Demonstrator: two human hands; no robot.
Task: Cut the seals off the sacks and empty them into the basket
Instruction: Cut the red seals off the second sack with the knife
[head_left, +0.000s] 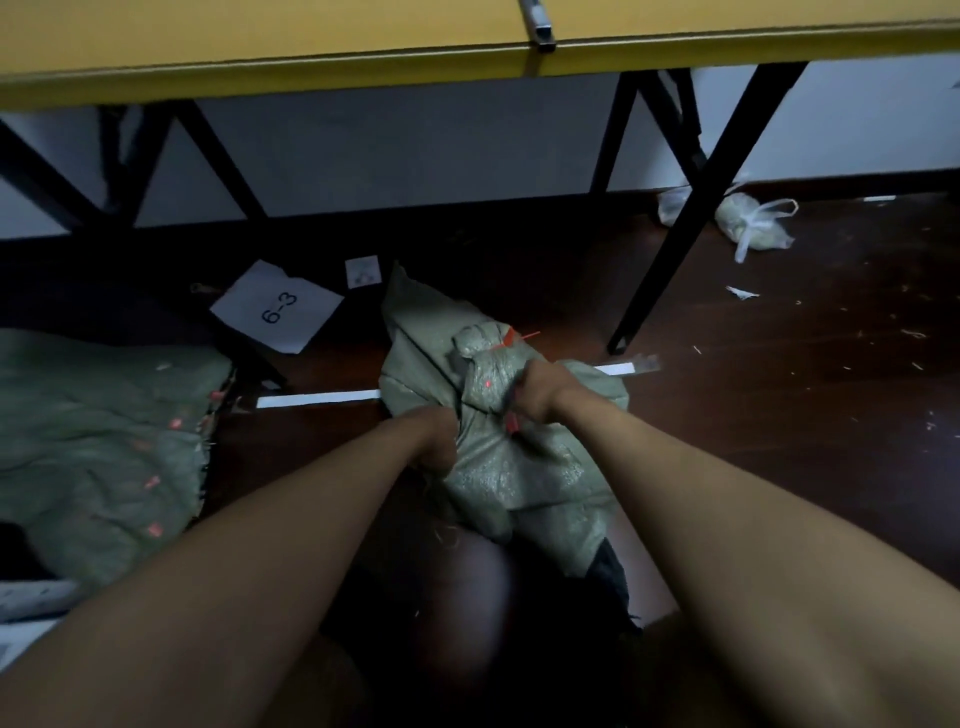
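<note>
Over on the left there's a flat pile of green woven sacks (98, 441) lying on the floor with little red bits dotted along the edge, and they look limp and flattened, so my guess is those ones are already dealt with, though I can't really prove that from here. Just past them a sheet of paper (278, 306) marked 6-3 sits on the dark floor (779, 415) under the yellow bench (311, 57), with a strip of white tape (317, 399) running across in front of it. Middle of the shot is the sack being worked on now (498, 457), bunched up between the person's knees, neck pointing away. The left hand (434, 441) is buried in the fabric with its fingers curled into a fold of the sack, basically pinning it down. A red seal (511, 336) still pokes out near the gathered neck, so I'd say this one isn't cut open yet. The right hand (537, 389) is clamped around the neck and there's something red sticking out below it, maybe a cutter handle, maybe another tag, honestly too blurry to call. Further right it's just floor scraps and a knotted plastic bag (753, 223) by the bench leg. No basket anywhere in view, so the emptying part looks like it's all still ahead for this sack.
</note>
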